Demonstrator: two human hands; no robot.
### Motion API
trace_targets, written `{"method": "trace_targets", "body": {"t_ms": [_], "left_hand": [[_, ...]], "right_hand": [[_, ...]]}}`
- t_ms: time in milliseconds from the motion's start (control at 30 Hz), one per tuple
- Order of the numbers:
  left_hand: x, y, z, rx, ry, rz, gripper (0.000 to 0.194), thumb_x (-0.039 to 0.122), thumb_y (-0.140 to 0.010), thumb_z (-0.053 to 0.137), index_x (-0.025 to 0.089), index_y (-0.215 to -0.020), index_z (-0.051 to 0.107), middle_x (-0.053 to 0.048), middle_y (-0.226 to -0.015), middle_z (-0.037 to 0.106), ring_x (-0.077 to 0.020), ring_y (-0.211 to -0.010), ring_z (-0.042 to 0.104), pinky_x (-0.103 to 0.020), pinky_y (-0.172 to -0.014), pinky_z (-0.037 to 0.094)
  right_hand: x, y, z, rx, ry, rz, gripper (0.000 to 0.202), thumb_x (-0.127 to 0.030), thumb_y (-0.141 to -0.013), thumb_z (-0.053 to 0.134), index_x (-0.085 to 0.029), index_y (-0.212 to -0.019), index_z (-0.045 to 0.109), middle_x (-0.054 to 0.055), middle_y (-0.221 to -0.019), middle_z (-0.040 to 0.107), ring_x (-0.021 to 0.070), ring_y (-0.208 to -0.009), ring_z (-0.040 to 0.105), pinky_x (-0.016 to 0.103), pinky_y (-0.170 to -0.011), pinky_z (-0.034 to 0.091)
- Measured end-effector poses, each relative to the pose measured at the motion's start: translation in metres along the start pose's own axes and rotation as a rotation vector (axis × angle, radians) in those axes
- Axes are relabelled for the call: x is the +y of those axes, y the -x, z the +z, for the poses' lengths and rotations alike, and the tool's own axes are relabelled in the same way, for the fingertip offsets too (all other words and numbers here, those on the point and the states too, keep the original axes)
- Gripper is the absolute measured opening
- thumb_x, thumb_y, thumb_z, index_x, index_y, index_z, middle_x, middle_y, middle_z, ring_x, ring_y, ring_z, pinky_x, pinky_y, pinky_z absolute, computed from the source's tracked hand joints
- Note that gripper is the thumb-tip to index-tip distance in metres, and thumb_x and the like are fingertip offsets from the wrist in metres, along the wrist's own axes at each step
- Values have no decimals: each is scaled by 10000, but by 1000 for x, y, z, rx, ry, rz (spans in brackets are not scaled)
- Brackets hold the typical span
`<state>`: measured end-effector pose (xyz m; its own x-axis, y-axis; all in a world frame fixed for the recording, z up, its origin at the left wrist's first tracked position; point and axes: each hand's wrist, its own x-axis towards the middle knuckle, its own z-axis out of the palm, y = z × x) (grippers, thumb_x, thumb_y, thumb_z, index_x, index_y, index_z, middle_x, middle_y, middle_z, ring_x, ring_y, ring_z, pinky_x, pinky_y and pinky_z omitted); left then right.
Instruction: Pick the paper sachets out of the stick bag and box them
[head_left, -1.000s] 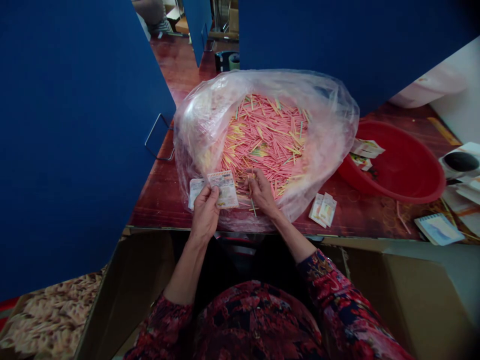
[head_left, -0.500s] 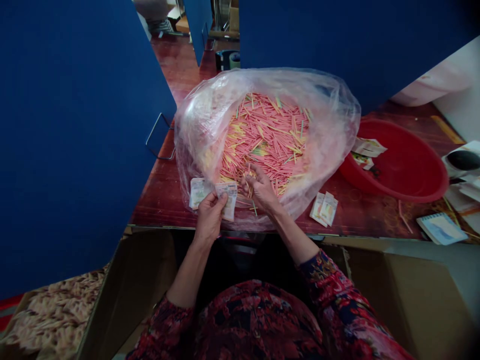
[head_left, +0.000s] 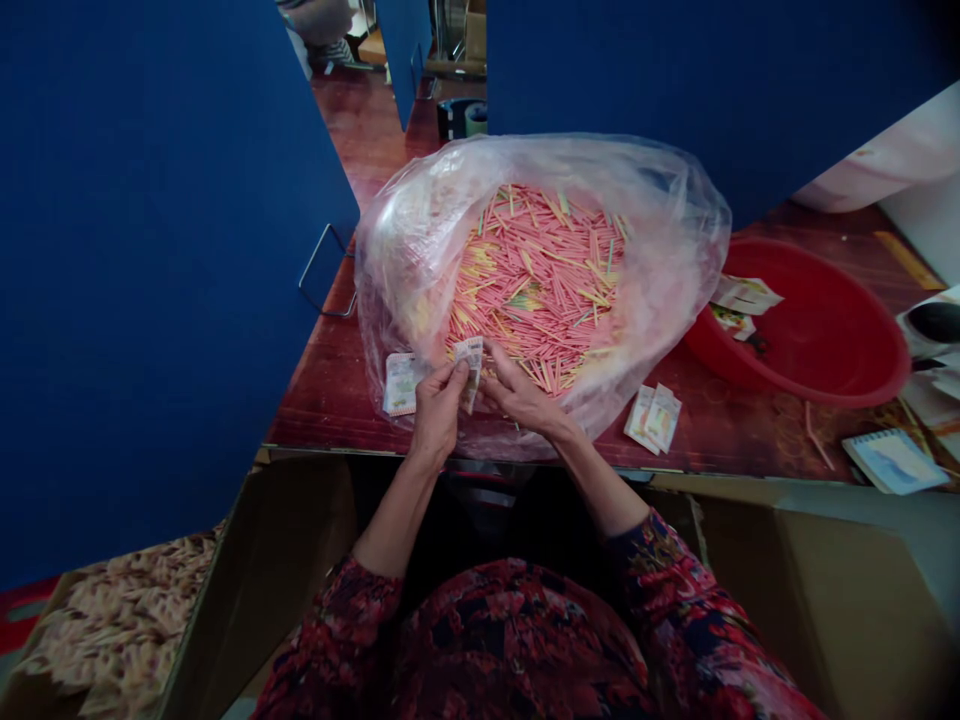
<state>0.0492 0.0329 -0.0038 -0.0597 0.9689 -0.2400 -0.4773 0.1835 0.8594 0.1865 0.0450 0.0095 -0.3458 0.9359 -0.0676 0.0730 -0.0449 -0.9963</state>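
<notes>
Thin sticks (head_left: 547,270) fill the crinkly plastic bag (head_left: 675,240). At its front, the left hand (head_left: 438,408) pinches a flat packet (head_left: 470,358); the right hand (head_left: 521,397) curls nearby, hold unclear.

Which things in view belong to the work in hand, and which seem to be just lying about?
In use:
small white printed packet, held in the left hand, right hand close by
thin pink, yellow and green sticks
clear plastic bag around them

Apparently lying about:
round red plastic basin
blue-and-white rectangular pad
</notes>
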Motion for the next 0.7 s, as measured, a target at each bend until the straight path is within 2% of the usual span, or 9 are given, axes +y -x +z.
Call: {"method": "trace_targets", "body": {"t_ms": [100,167,233,333,400,467,633,700], "left_hand": [[0,-8,0,104,-2,102,261,417,-800,776,182,-913,775,-12,-822,728,-137,-755,643,-245,-732,506],[2,-12,-4,135,-100,161,205,386,-834,748,183,-857,766,6,-773,692,-133,-744,615,-231,-724,485],[5,-16,-8,125,-249,196,173,344,-845,736,182,-787,755,15,-712,644,-143,-739,593,-231,-723,471],[11,-16,-10,90,-398,274,89,273,-830,738,197,-793,765,-9,-803,670,-190,-891,612,-265,-865,477],[16,-12,-10,91,-426,347,58,250,-827,735,212,-839,777,-38,-979,705,-214,-1042,606,-294,-1001,439],[21,-6,-9,110,-425,386,60,250,-829,735,219,-854,780,-53,-1084,701,-218,-1098,597,-297,-1053,406],[25,7,-17,40,-442,262,154,347,-839,747,215,-759,749,-25,-854,686,-207,-908,614,-287,-921,462],[23,10,-22,-5,-463,249,185,397,-834,748,223,-774,753,-25,-828,681,-203,-876,609,-286,-886,473]], "right_hand": [[8,-2,-7,19,-2,68,399,-359,-891,601,-215,-1259,547,-56,-664,518,123,-543,443,260,-527,394],[15,-5,-11,153,-67,79,278,-394,-895,572,-223,-1114,569,-65,-646,482,112,-514,412,249,-497,360],[19,-8,-11,330,-142,30,210,-404,-896,555,-238,-1023,539,-64,-664,481,112,-530,431,246,-517,377],[18,-8,-4,488,-139,-55,153,-359,-909,547,-254,-990,471,-48,-721,522,128,-611,503,261,-608,441],[18,-6,4,486,-53,-97,111,-340,-939,514,-258,-971,448,-21,-797,554,145,-688,542,285,-682,472],[20,-2,9,427,62,-139,79,-334,-968,471,-259,-987,461,9,-877,572,165,-760,560,310,-746,482],[38,6,11,231,266,-202,190,-314,-991,409,-237,-1065,566,58,-979,615,195,-861,574,352,-832,467],[41,5,10,267,190,-160,181,-339,-984,431,-237,-1024,575,34,-896,604,181,-801,569,337,-787,480]]}}
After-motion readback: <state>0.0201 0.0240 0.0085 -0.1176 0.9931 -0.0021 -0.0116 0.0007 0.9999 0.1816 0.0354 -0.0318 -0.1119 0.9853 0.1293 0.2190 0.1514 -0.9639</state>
